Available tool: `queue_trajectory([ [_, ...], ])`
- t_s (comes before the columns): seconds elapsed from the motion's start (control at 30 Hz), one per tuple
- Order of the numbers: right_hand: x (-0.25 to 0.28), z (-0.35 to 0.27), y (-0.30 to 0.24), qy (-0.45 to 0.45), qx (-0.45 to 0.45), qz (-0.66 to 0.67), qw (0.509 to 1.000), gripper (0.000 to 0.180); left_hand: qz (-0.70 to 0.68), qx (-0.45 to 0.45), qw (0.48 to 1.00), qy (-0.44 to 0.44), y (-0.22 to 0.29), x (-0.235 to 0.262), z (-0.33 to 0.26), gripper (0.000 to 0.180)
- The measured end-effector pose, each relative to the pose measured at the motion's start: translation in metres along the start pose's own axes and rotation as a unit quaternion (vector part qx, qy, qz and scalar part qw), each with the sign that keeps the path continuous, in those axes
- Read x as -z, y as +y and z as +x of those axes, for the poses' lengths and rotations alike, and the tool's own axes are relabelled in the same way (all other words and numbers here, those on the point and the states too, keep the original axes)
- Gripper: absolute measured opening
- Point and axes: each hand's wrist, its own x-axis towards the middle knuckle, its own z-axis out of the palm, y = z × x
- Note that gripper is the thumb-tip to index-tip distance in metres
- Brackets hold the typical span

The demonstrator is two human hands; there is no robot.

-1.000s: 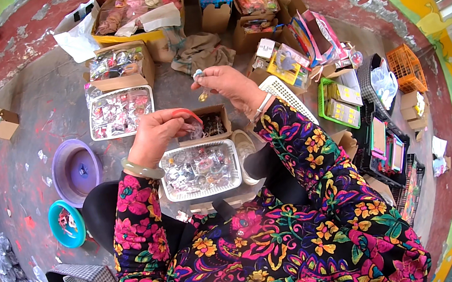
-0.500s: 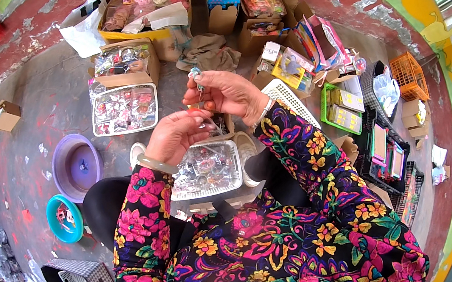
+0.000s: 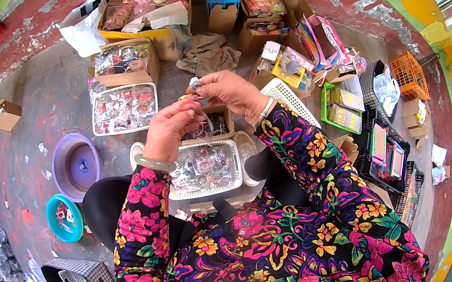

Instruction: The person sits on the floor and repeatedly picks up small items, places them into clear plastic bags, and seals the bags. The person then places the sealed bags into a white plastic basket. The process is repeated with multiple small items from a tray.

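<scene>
My left hand (image 3: 168,128) is closed on a small clear plastic bag (image 3: 212,126), which hangs below its fingers. Something red shows at its fingertips; I cannot make out what. My right hand (image 3: 228,93) pinches a small light-blue and white trinket (image 3: 194,82) between thumb and fingers. A bit of yellow shows where the two hands meet. Beneath them, between my legs, a white plastic basket (image 3: 236,166) holds several small clear packets. Just beyond it sits an open cardboard box (image 3: 228,121) with dark contents, partly covered by my hands.
Another white basket (image 3: 95,124) of packets lies ahead left, before a cardboard box (image 3: 148,58). To the left stand a purple basin (image 3: 60,161) and a teal bowl (image 3: 51,217). On the right are a green tray (image 3: 325,104), black crates (image 3: 386,173) and an orange crate (image 3: 407,73).
My hands have come closer together at the fingertips. The right hand and the trinket have dropped slightly toward me, and the left hand has risen a little with the bag.
</scene>
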Motion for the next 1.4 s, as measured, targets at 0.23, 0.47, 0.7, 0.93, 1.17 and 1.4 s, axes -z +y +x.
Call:
queue_trajectory([
  [0.23,0.001,0.003,0.011,-0.062,-0.022,-0.073,0.995,0.02,0.392,-0.199,0.898,-0.008,-0.015,-0.005,0.007,0.02],
  [0.47,0.008,0.007,0.013,-0.098,-0.058,-0.043,0.993,0.025,0.502,-0.246,0.829,-0.019,-0.017,-0.005,0.005,0.019],
  [0.7,0.004,0.005,0.012,-0.117,-0.061,-0.047,0.99,0.024,0.602,-0.217,0.766,-0.06,-0.014,-0.008,-0.002,0.019],
  [0.93,0.018,0.009,0.015,-0.21,-0.086,-0.15,0.962,0.025,0.658,-0.172,0.725,-0.107,-0.017,-0.011,-0.006,0.018],
  [1.17,0.012,0.004,0.006,-0.075,-0.063,-0.009,0.995,0.023,0.56,-0.293,0.767,-0.112,-0.018,-0.012,-0.003,0.02],
  [1.4,0.019,-0.004,-0.017,-0.053,-0.017,-0.013,0.998,0.026,0.373,-0.017,0.926,0.052,-0.014,-0.004,0.005,0.021],
])
